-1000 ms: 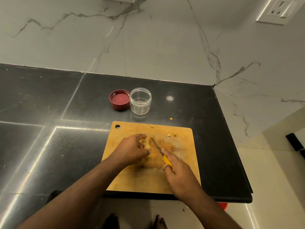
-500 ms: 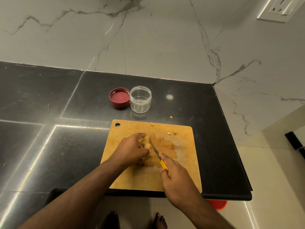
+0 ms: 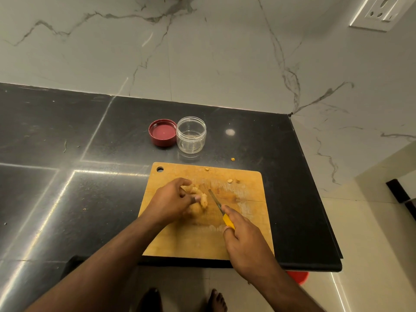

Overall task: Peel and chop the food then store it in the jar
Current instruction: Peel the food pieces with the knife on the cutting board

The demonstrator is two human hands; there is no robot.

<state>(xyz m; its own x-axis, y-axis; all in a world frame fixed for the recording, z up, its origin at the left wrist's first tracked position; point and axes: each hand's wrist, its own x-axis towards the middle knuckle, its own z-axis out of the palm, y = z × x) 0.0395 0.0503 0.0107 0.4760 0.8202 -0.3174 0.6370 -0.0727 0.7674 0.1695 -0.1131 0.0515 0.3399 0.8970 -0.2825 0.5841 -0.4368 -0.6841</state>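
Observation:
A pale peeled piece of ginger-like food (image 3: 203,199) lies on a wooden cutting board (image 3: 245,239). My left hand (image 3: 172,201) holds it down with curled fingers, thumb against its side. My right hand (image 3: 244,239) grips the yellow handle of a small knife (image 3: 216,202); the blade points up-left, just right of the food and apart from it. Behind the board stands an uncapped clear jar (image 3: 191,134) with nothing in it, and its dark red lid (image 3: 162,132) lies upside down to its left.
Small food scraps (image 3: 233,181) lie near the board's far edge, and one bit (image 3: 233,158) on the black counter (image 3: 67,176). The counter ends at the right and front edges. Marble wall behind. A red object (image 3: 297,276) and my bare feet show on the floor below.
The knife blade has drawn back to the right, away from the food. My left hand has shifted its grip on the piece, which now sticks out beyond the thumb.

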